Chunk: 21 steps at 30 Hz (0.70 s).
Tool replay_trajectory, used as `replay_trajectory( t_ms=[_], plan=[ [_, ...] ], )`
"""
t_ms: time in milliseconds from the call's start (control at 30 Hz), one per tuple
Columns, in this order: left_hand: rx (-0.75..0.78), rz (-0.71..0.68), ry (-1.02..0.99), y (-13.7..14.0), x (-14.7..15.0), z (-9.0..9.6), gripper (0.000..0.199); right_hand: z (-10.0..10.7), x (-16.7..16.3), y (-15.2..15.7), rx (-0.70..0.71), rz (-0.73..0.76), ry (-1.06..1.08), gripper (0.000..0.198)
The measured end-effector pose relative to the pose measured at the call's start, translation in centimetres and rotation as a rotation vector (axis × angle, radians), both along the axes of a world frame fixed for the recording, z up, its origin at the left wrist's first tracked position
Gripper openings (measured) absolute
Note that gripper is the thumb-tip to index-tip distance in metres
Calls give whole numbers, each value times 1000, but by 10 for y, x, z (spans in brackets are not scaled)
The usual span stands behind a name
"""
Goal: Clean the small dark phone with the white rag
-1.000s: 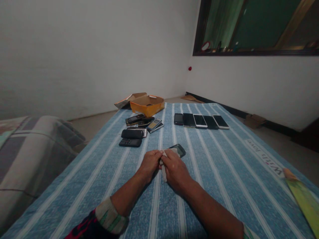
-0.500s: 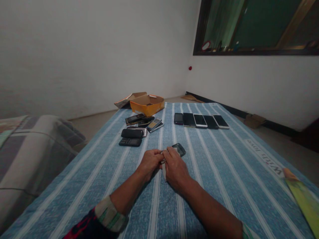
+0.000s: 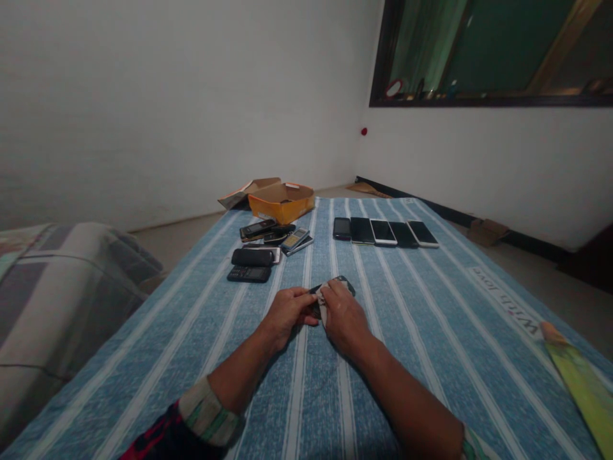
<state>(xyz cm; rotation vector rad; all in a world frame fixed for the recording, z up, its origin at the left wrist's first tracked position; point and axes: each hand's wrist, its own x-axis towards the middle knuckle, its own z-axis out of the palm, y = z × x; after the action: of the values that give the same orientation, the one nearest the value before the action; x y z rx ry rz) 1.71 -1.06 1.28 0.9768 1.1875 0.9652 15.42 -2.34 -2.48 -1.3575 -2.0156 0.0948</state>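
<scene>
Dark phone (image 3: 341,283), lying on the blue striped bedcover (image 3: 431,332) at the middle of the bed, is gripped at its near end by the left hand (image 3: 287,311), while a small pale cloth (image 3: 322,305) is pinched in the closed fingers of the right hand (image 3: 345,314) and pressed against it. The step in hand is judged to be wiping of the phone's surface, so steady holding by the left hand and even strokes of the cloth would be called for next. Five phones (image 3: 384,232) are laid in a row beyond, well apart, with a loose heap of older handsets (image 3: 268,243) and an orange box (image 3: 281,201) to the left.
</scene>
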Motion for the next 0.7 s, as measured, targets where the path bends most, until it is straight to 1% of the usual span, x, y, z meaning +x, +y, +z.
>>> replay_trajectory(
  t_ms=[67, 133, 300, 400, 533, 700],
  plan=[
    [-7, 5, 11, 0, 0, 0, 16, -2, 2, 2, -6, -36, -8, 19],
    [-13, 17, 11, 0, 1, 0, 17, -2, 2, 2, -9, -36, -16, 20],
    [2, 82, -22, -1, 4, -2, 19, -4, -7, -4, 12, 87, -16, 28],
    [0, 88, -38, -1, 5, -1, 18, -3, -8, -3, 5, 107, -1, 29],
    [-1, 93, -31, -1, 5, 1, 21, 0, -3, 5, -24, 94, 23, 26],
    [-16, 75, -6, -1, 5, 1, 21, 0, 7, 16, -68, 26, 9, 25]
  ],
)
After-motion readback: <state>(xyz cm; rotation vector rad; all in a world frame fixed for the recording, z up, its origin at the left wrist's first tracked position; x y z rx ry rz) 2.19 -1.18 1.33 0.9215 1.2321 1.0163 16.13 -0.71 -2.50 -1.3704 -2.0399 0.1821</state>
